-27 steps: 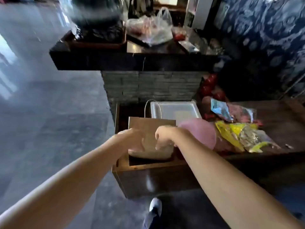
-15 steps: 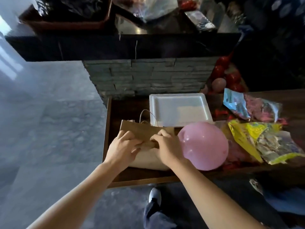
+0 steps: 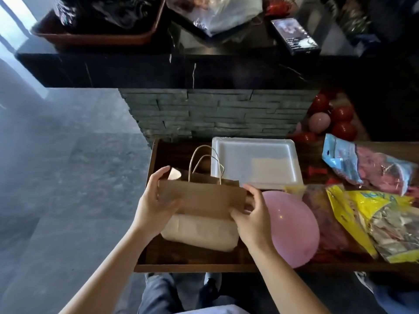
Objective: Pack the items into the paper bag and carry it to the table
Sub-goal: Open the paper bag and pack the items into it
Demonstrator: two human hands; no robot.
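Head view: both hands on the paper bag (image 3: 201, 198), one per side.
Left hand (image 3: 154, 205) grips the left edge, right hand (image 3: 251, 217) pinches the right edge (arms reach in from below). Brown bag stands on the wooden tray (image 3: 181, 266), twine handles up, beside a pink balloon (image 3: 292, 227). Bag interior hidden.
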